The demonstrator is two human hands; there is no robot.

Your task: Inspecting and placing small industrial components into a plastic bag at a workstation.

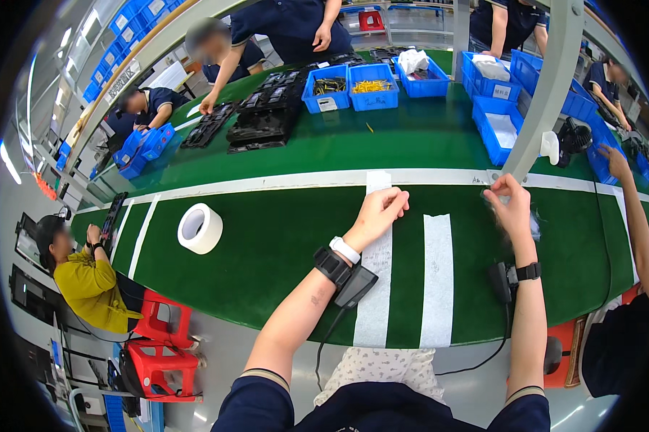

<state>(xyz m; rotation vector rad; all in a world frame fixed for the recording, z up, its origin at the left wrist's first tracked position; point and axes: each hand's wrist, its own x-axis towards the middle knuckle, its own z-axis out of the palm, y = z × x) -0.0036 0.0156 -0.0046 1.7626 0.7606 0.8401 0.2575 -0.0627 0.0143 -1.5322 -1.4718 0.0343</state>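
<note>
My left hand point(383, 214) is over a long white tape strip point(373, 302) stuck to the green tabletop. Its fingers curl together toward the thumb; whatever is between them, if anything, is hidden. Farther right, my right hand point(511, 207) is raised near the white line with thumb and fingers pinched. What it pinches is too small to make out. A blurry piece of clear plastic point(534, 226) shows just beside it. Between the hands lies a shorter white strip point(437, 281). To the left, a roll of white tape point(200, 229) rests on the table.
Across the table are blue bins point(373, 97) of small yellow and dark parts, and black trays point(267, 108). A grey post point(547, 86) rises at the right near a black fan point(573, 137). Several people work around the table. Red stools point(162, 367) stand at the lower left.
</note>
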